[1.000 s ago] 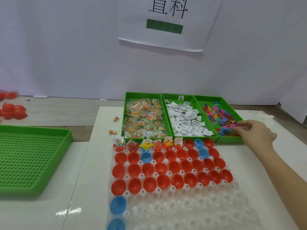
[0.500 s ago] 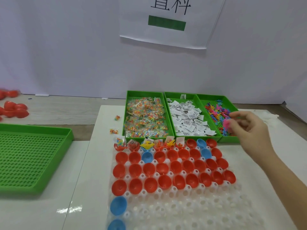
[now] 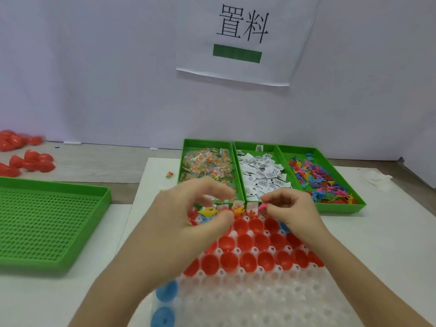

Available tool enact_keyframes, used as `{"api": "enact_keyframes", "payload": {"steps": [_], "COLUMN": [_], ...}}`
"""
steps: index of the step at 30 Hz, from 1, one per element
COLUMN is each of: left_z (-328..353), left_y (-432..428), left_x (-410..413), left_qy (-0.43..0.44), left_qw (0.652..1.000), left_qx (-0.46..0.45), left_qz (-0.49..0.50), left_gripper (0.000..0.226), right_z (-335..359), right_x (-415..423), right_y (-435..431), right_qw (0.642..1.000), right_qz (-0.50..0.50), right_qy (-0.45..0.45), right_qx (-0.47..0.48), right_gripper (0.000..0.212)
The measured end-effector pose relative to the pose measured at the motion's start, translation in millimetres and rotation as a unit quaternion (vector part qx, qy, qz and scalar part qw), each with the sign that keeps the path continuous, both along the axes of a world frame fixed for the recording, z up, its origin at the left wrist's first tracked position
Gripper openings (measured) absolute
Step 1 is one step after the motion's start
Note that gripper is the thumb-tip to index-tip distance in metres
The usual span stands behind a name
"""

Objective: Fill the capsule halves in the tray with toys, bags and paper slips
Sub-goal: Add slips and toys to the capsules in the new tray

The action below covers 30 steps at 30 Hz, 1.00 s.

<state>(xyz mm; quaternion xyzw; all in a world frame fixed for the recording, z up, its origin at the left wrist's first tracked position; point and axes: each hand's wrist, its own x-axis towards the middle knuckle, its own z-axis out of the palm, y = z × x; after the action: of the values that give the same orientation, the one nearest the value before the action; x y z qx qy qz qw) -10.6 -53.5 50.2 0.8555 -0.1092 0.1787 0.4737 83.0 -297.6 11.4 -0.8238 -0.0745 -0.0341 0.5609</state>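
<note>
Currently we're pinching a pink toy in the R hand, low over the tray's back row, prob. for dropping into an unfilled capsule half. L hand is hovering curled alongside; its grasp can't be told.

The red capsule halves are smooth, glossy plastic, seated in a milky, translucent plastic tray. The far bins and left crate are green perforated plastic with a dull sheen. Bags are clear, crinkled film; slips matt white paper; toys bright plastic. Smooth, faintly reflective white boards cover a pale wood-look tabletop.
</note>
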Motion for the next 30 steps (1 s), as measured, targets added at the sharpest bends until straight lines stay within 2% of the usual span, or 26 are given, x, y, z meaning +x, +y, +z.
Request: {"api": "enact_keyframes", "payload": {"steps": [2,4,6,8,10,13,18,23,30], "left_z": [-16.9,-37.4,-60.9,-76.4,-83.1,-85.8,-93.3,-90.1,-94.9], "left_y": [1.8,5.5,12.9,14.2,14.1,14.1,12.9,12.3,15.0], "left_x": [10.4,16.5,15.8,12.8,12.4,14.3,15.0,14.8,19.3], "left_qy": [0.012,0.039,0.081,0.118,0.128,0.133,0.128,0.129,0.121], "left_qw": [0.989,0.963,0.944,0.922,0.917,0.925,0.957,0.956,0.96], "left_qx": [-0.081,-0.126,-0.203,-0.306,-0.343,-0.34,-0.237,-0.235,-0.223], "left_qz": [0.122,0.235,0.247,0.204,0.156,0.109,0.109,0.115,0.118], "left_gripper": [0.018,0.023,0.028,0.034,0.042,0.047,0.048,0.047,0.041], "right_z": [0.0,1.6,3.6,4.3,5.5,7.0,9.8,15.6,14.0], "right_x": [3.3,5.5,6.2,6.3,5.4,3.3,1.7,4.1,7.4], "right_y": [0.7,1.7,3.3,5.1,6.5,9.5,15.4,16.2,17.6], "right_qw": [1.0,0.999,0.999,0.998,0.999,0.998,0.992,0.989,0.977], "right_qz": [0.006,0.022,0.028,0.027,0.023,0.023,0.009,-0.006,0.016], "right_qy": [0.011,0.029,0.042,0.048,0.037,0.012,-0.021,-0.017,0.007], "right_qx": [0.012,0.018,0.013,0.0,-0.025,-0.062,-0.127,-0.144,-0.214], "right_gripper": [0.029,0.029,0.029,0.028,0.025,0.022,0.024,0.02,0.012]}}
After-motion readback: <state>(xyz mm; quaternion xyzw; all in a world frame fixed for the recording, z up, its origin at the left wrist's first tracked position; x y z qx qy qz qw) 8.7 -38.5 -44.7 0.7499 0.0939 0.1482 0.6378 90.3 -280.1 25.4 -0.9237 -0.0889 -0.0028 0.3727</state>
